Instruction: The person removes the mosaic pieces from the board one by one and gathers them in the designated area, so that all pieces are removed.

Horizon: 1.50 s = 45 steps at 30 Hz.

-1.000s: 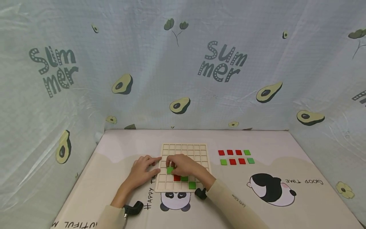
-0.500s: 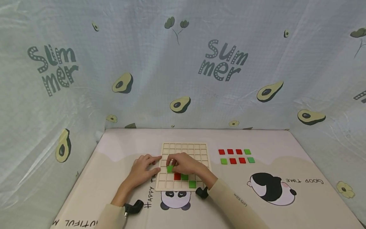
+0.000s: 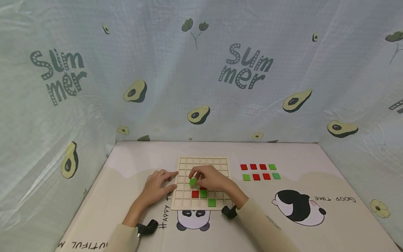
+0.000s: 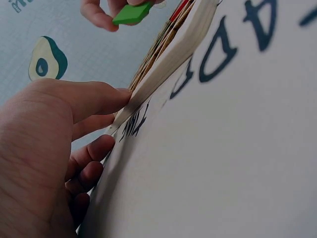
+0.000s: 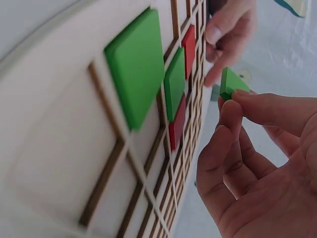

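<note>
In the head view my right hand (image 3: 211, 177) pinches a green square tile (image 3: 193, 182) above the wooden grid board (image 3: 182, 203). The right wrist view shows that tile (image 5: 232, 83) between thumb and fingertips, raised off the grid. On the board sit a red tile (image 3: 195, 194), a green tile (image 3: 203, 194) beside it and another green tile (image 3: 212, 202) nearer the front edge. A second red tile (image 3: 203, 188) is partly hidden under the right hand. My left hand (image 3: 155, 188) rests at the board's left edge, thumb and index finger extended against its side (image 4: 163, 69).
Right of the board lie two rows of loose red (image 3: 253, 167) and green tiles (image 3: 246, 177). The printed tablecloth (image 3: 245, 224) carries a panda drawing (image 3: 193, 221) in front of the board. A hanging curtain (image 3: 170, 70) closes off the back and sides.
My right hand has risen and shifted right with the green tile, away from the left part of the board. Part of a red tile beneath it now shows. The left hand stays put.
</note>
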### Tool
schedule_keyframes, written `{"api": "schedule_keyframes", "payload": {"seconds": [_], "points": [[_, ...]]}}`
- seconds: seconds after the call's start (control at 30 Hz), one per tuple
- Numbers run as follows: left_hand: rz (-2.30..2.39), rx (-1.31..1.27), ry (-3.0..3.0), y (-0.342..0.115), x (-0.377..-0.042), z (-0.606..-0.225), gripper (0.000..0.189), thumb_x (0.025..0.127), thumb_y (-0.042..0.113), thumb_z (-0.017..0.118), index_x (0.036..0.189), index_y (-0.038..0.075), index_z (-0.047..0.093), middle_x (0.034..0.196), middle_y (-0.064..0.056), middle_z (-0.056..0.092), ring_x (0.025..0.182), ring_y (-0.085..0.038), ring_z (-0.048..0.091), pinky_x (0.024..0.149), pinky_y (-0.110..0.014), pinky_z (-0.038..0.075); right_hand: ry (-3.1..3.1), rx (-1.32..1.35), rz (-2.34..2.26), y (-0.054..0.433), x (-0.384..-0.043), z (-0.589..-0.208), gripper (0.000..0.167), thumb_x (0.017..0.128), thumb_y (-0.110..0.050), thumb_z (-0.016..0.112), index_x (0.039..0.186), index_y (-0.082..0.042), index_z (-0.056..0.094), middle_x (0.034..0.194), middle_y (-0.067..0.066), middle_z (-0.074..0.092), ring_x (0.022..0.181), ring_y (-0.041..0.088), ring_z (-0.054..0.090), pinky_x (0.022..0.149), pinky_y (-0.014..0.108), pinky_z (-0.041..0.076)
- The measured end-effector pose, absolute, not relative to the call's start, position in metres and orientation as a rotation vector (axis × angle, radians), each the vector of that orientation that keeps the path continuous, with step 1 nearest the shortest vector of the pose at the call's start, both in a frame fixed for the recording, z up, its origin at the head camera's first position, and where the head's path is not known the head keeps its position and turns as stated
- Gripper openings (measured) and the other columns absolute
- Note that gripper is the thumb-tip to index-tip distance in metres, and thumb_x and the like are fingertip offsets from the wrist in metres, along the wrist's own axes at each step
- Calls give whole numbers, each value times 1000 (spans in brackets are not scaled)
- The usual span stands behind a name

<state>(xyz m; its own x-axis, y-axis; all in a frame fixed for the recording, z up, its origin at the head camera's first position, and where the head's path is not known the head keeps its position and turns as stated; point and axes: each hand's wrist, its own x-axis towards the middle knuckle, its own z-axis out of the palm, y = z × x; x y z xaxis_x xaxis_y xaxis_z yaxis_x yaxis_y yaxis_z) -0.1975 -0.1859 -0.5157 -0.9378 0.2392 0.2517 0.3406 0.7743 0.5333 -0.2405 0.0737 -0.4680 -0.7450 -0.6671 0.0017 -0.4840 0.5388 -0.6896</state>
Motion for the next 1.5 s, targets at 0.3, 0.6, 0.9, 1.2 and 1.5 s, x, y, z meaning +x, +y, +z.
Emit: {"api": "schedule_keyframes", "payload": {"seconds": [0.3, 0.6, 0.9, 1.2, 1.5], "points": [[-896, -467, -2796, -185, -197, -517, 49, 91, 38, 75, 135, 17, 70, 96, 7, 60, 93, -13, 47, 81, -35, 29, 2592, -975, -1025, 114, -239, -466, 21, 92, -6, 68, 111, -12, 74, 98, 0, 72, 80, 9, 61, 72, 25, 50], [-887, -459, -2797, -186, -199, -519, 49, 91, 39, 74, 135, 18, 70, 95, 8, 59, 93, -12, 47, 81, -35, 30, 2621, -782, -1078, 164, -231, -466, 20, 92, -5, 69, 110, -14, 74, 93, -1, 68, 79, 14, 58, 67, 25, 49], [-894, -467, -2778, -186, -198, -520, 48, 90, 36, 75, 134, 17, 70, 96, 8, 60, 93, -12, 48, 82, -35, 31, 2646, -691, -1119, 211, -224, -467, 19, 92, -5, 70, 109, -13, 73, 93, 2, 67, 77, 15, 60, 66, 25, 51], [-895, -471, -2785, -186, -199, -519, 48, 91, 38, 74, 135, 18, 70, 97, 8, 61, 94, -12, 48, 81, -35, 31, 2669, -635, -1115, 247, -218, -475, 19, 92, -5, 69, 108, -13, 73, 93, 3, 67, 72, 11, 59, 65, 25, 51], [-892, -476, -2784, -186, -200, -520, 48, 91, 38, 74, 135, 18, 70, 97, 8, 61, 94, -12, 49, 81, -35, 31, 2639, -644, -1126, 267, -217, -480, 21, 92, -1, 67, 111, -9, 73, 93, 4, 67, 76, 11, 58, 64, 26, 51]]}}
